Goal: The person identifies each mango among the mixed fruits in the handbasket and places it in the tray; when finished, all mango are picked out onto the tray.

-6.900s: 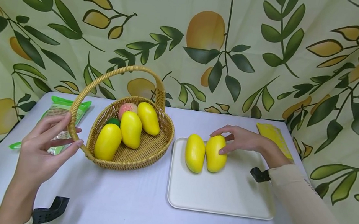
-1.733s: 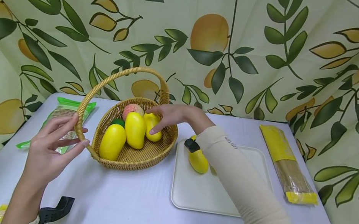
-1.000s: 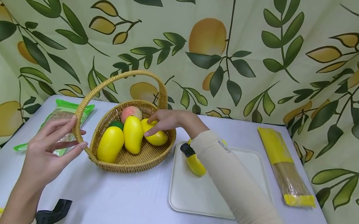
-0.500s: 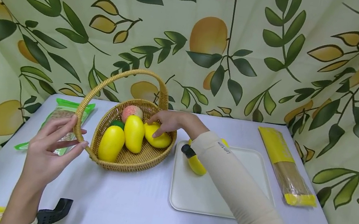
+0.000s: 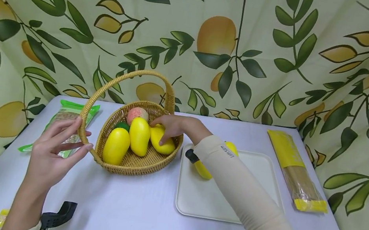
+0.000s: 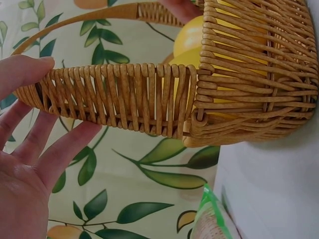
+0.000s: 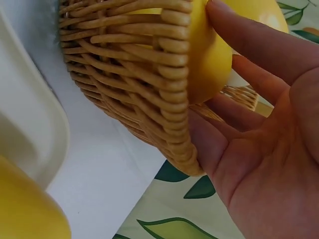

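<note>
Mangoes (image 5: 139,137), three, smooth, oval, carried in wicker basket (image 5: 129,171) near back edge of tabletop (image 5: 127,210); rightmost mango (image 5: 167,150) gripped by right hand (image 5: 175,124), handle (image 5: 86,114) pinched by left hand (image 5: 51,150)

The wicker basket (image 5: 131,170) is showing golden tan in a ribbed, woven pattern. The mangoes (image 5: 116,146) are gleaming plain bright yellow, the peach-like fruit (image 5: 137,115) is blending mottled pinkish red with cream, and a partly hidden fruit (image 5: 122,125) is showing dark green. The tray (image 5: 201,197) is looking plain off-white, the tablecloth (image 5: 138,211) white with a lavender tinge. The fabric backdrop (image 5: 193,9) is displaying green leaves, orange fruits and dark-outlined yellow leaves on pale cream. The noodle-like packet (image 5: 292,169) is pairing yellow with brown; the sleeve (image 5: 248,192) is carrying dark lettering on cream.
</note>
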A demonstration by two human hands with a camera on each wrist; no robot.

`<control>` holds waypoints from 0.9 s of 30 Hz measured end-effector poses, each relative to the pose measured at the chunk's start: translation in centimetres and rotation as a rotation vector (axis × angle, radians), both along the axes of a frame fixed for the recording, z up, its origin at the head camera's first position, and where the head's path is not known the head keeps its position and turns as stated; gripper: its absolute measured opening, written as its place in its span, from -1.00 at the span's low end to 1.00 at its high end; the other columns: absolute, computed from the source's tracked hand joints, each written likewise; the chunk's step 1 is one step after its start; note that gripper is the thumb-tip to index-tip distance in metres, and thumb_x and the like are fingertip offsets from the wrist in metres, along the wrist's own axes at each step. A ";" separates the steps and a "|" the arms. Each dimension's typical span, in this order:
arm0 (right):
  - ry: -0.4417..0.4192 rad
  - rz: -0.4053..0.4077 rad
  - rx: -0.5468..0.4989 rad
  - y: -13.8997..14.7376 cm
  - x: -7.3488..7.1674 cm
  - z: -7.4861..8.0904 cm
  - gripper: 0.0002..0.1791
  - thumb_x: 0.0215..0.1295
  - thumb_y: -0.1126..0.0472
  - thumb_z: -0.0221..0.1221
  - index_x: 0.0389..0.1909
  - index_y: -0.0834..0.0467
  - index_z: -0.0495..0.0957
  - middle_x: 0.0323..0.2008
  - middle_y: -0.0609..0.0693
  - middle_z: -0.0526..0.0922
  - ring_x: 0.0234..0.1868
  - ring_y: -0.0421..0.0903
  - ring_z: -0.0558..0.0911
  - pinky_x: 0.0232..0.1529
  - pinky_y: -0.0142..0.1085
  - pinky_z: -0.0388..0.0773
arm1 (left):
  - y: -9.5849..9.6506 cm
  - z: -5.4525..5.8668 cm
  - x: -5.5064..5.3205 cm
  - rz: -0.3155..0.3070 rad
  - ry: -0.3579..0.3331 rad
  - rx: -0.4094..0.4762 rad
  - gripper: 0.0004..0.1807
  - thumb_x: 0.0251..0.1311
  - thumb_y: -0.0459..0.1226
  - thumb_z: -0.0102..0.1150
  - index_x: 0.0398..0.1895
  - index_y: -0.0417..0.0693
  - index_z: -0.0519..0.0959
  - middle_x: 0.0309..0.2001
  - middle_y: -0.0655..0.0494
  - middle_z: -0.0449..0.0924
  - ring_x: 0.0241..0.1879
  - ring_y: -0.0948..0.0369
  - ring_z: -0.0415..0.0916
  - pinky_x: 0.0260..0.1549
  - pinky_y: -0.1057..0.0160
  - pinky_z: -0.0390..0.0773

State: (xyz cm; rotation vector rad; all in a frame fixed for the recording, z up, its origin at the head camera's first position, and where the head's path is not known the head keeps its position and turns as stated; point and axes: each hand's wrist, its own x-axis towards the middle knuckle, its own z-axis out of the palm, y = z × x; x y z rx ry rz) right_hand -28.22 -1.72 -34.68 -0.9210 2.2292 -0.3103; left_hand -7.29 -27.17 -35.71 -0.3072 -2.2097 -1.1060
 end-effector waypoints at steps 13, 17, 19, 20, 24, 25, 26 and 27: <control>0.022 -0.007 0.000 -0.2 0.5 -0.6 -0.05 0.21 0.05 0.45 0.58 -0.09 0.19 0.58 -0.04 0.23 0.59 0.01 0.21 0.66 0.05 0.16 | 0.0 -0.1 0.0 0.011 -0.010 0.003 -0.11 -0.22 -0.80 0.39 0.32 -0.20 0.53 0.16 0.44 0.50 -0.02 0.59 0.63 -0.19 0.66 0.65; 0.052 -0.008 0.007 -0.3 0.9 -0.7 -0.06 0.20 0.03 0.45 0.56 -0.09 0.21 0.56 -0.06 0.28 0.57 -0.02 0.25 0.64 0.00 0.21 | 0.1 0.0 0.2 0.023 -0.030 0.001 -0.08 -0.23 -0.81 0.39 0.34 -0.17 0.52 0.16 0.48 0.48 -0.02 0.61 0.62 -0.20 0.66 0.65; 0.071 -0.001 0.002 -0.4 1.1 -0.6 -0.07 0.19 0.03 0.46 0.56 -0.07 0.23 0.54 -0.05 0.31 0.55 -0.02 0.28 0.63 -0.02 0.24 | 0.1 0.0 0.2 0.017 -0.018 0.005 -0.09 -0.23 -0.81 0.38 0.33 -0.20 0.53 0.16 0.46 0.50 -0.02 0.60 0.62 -0.19 0.66 0.64; 0.086 0.007 -0.002 -0.4 1.2 -0.6 -0.07 0.19 0.04 0.47 0.55 -0.05 0.24 0.53 -0.04 0.32 0.55 -0.02 0.29 0.63 -0.03 0.25 | 0.1 0.0 0.2 0.013 -0.009 0.006 -0.10 -0.24 -0.81 0.38 0.32 -0.22 0.53 0.16 0.44 0.50 -0.02 0.60 0.62 -0.20 0.66 0.65; 0.140 0.032 -0.001 -0.7 1.5 -0.5 -0.07 0.16 0.02 0.48 0.53 -0.02 0.26 0.50 -0.04 0.38 0.54 -0.02 0.30 0.62 -0.10 0.27 | 0.2 0.1 0.2 0.008 0.004 0.024 -0.12 -0.24 -0.81 0.39 0.31 -0.23 0.54 0.15 0.38 0.53 -0.03 0.59 0.64 -0.21 0.66 0.64; 0.153 0.036 0.002 -0.8 1.6 -0.5 -0.07 0.16 0.01 0.49 0.53 -0.02 0.27 0.49 -0.04 0.39 0.54 -0.02 0.30 0.62 -0.10 0.27 | 0.2 0.1 0.2 0.009 0.003 0.027 -0.12 -0.24 -0.81 0.39 0.31 -0.22 0.54 0.15 0.37 0.53 -0.03 0.59 0.64 -0.21 0.66 0.64; 0.165 0.037 0.008 -0.8 1.6 -0.4 -0.07 0.15 0.00 0.49 0.52 -0.03 0.28 0.48 -0.05 0.39 0.54 -0.03 0.30 0.61 -0.12 0.27 | 0.2 0.2 0.3 0.011 0.001 0.028 -0.12 -0.23 -0.81 0.39 0.31 -0.22 0.54 0.15 0.38 0.53 -0.04 0.59 0.64 -0.21 0.66 0.64; 0.174 0.039 0.013 -0.8 1.6 -0.4 -0.07 0.15 0.00 0.49 0.52 -0.04 0.28 0.48 -0.05 0.40 0.54 -0.03 0.30 0.61 -0.12 0.28 | 0.2 0.2 0.3 0.015 -0.002 0.027 -0.12 -0.23 -0.80 0.39 0.31 -0.20 0.54 0.15 0.39 0.52 -0.04 0.60 0.64 -0.21 0.67 0.64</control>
